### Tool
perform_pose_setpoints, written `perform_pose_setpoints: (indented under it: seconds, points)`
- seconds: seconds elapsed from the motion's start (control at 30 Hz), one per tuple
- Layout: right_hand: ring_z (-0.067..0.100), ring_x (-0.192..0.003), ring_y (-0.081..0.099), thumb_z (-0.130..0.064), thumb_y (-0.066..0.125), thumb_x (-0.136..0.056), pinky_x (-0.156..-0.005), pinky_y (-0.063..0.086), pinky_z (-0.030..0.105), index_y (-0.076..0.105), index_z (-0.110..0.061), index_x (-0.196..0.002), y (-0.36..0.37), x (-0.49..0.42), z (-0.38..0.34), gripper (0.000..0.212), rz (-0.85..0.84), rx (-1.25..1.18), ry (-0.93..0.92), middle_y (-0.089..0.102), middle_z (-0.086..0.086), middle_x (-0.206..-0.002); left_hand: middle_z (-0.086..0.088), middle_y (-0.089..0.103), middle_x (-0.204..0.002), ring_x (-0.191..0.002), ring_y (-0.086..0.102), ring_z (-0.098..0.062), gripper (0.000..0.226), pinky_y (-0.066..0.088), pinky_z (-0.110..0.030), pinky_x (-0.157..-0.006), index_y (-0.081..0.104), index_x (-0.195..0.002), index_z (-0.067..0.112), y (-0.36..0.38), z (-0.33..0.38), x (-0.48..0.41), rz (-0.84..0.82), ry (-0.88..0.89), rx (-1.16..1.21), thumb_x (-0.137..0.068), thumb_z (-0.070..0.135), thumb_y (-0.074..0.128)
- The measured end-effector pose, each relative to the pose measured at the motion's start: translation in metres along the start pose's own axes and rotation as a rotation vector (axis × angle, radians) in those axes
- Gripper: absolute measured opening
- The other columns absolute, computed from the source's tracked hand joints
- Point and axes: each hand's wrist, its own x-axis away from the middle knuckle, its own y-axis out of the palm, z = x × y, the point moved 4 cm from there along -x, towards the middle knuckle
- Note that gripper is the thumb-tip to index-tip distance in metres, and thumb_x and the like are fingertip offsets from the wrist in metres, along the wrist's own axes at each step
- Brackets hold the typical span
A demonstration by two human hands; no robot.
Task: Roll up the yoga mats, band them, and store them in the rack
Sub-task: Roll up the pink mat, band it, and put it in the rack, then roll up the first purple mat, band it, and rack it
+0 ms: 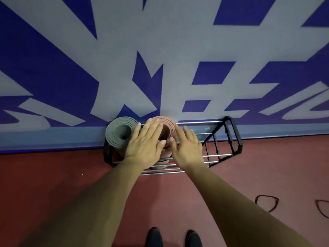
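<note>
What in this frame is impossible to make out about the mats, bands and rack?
1. Head view: any band on the pink rolled foam mat; the left hand and right hand cover its top.
2. Head view: the grey rolled foam mat's lower part, behind the left hand and the black-and-silver metal rack.
3. Head view: the far-right dark loop on the red floor, cut off by the right edge.
</note>
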Motion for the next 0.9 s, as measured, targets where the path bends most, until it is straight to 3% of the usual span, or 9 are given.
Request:
perform_pose_setpoints:
  seconds: [0.13,0.3,0.47,0.6,0.7,0.9]
  points:
    - [0.023,-0.158,0.000,-0.049,0.028,-0.109,-0.127,0.004,0.046,0.017,-0.034,-0.162,-0.015,0.034,0.009,0.057,0.000,0.055,0.008,0.010,0.002,-0.171,-0.002,0.018,-0.168,-0.156,0.009,-0.021,0.076,0.003,-0.046,-0.126,0.027,-0.159,0.016,-0.017,0.029,0.022,0.068,-0.017,0.062,-0.096,0.053,0.007]
    - [0.025,-0.158,0.002,-0.045,0.027,-0.110,-0.127,0.004,0.046,0.016,-0.031,-0.163,-0.038,0.091,0.024,0.056,0.037,0.137,-0.016,0.013,0.005,-0.171,0.002,-0.001,-0.170,-0.156,-0.004,-0.017,0.064,-0.009,-0.040,-0.123,0.008,-0.162,0.023,-0.030,0.070,0.075,0.028,-0.085,0.136,-0.106,0.050,0.022]
    - [0.025,-0.158,0.000,-0.047,0.026,-0.109,-0.127,0.001,0.046,0.012,-0.033,-0.163,-0.060,0.172,0.047,0.057,0.066,0.152,-0.042,0.011,0.004,-0.171,0.003,0.004,-0.170,-0.156,0.001,-0.017,0.067,-0.003,-0.042,-0.125,0.012,-0.161,0.022,-0.050,0.122,0.142,0.090,-0.092,0.144,-0.103,0.054,0.015]
    - [0.025,-0.158,-0.002,-0.052,0.029,-0.107,-0.127,-0.001,0.047,0.007,-0.035,-0.163,-0.068,0.258,0.072,0.062,0.061,0.144,-0.014,0.006,0.003,-0.172,0.001,0.003,-0.170,-0.156,-0.002,-0.017,0.079,-0.007,-0.045,-0.125,0.015,-0.161,0.026,-0.066,0.171,0.215,0.080,-0.081,0.123,-0.092,0.060,-0.003]
    - [0.025,-0.158,-0.002,-0.054,0.029,-0.106,-0.127,-0.001,0.047,0.008,-0.036,-0.163,-0.070,0.325,0.098,0.063,0.048,0.144,0.010,0.005,0.002,-0.172,0.001,0.000,-0.170,-0.156,-0.007,-0.018,0.065,-0.012,-0.048,-0.123,0.016,-0.161,0.027,-0.071,0.208,0.267,0.074,-0.059,0.085,-0.102,0.055,0.011]
    - [0.025,-0.158,-0.002,-0.058,0.022,-0.106,-0.127,-0.002,0.048,0.006,-0.037,-0.163,-0.064,0.434,0.138,0.063,0.049,0.113,0.083,0.005,0.002,-0.172,0.002,0.000,-0.170,-0.156,-0.006,-0.016,0.065,-0.012,-0.047,-0.124,0.015,-0.161,0.023,-0.061,0.275,0.355,0.026,-0.016,0.116,-0.105,0.054,0.019]
